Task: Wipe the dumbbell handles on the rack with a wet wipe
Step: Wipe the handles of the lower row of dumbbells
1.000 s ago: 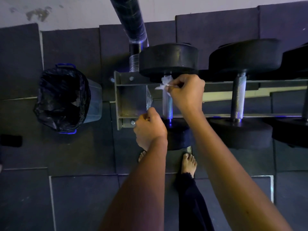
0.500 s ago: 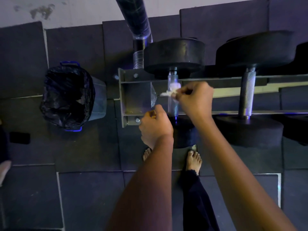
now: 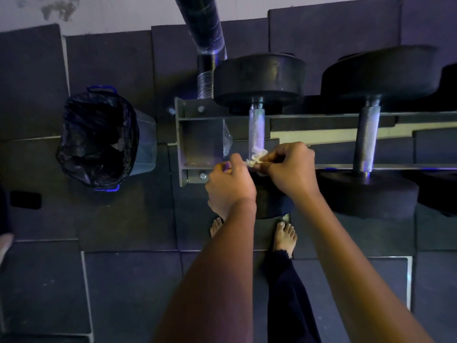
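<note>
A black dumbbell lies across the grey metal rack [image 3: 195, 134], its knurled silver handle [image 3: 256, 127] bare along the far part. My right hand [image 3: 293, 167] pinches a crumpled white wet wipe [image 3: 257, 157] at the near end of that handle. My left hand [image 3: 230, 186] sits just left of it, fingers curled, its fingertips touching the wipe's left edge. A second dumbbell with its own silver handle [image 3: 366, 137] lies on the rack to the right.
A bin lined with a black bag [image 3: 99, 137] stands on the floor left of the rack. A dark wrapped post [image 3: 205, 33] rises behind the rack's end. My bare feet [image 3: 284, 233] stand on dark floor mats below the dumbbell.
My right hand has slid the wipe down the handle from the far end to the near end. My left hand has come up to meet the wipe.
</note>
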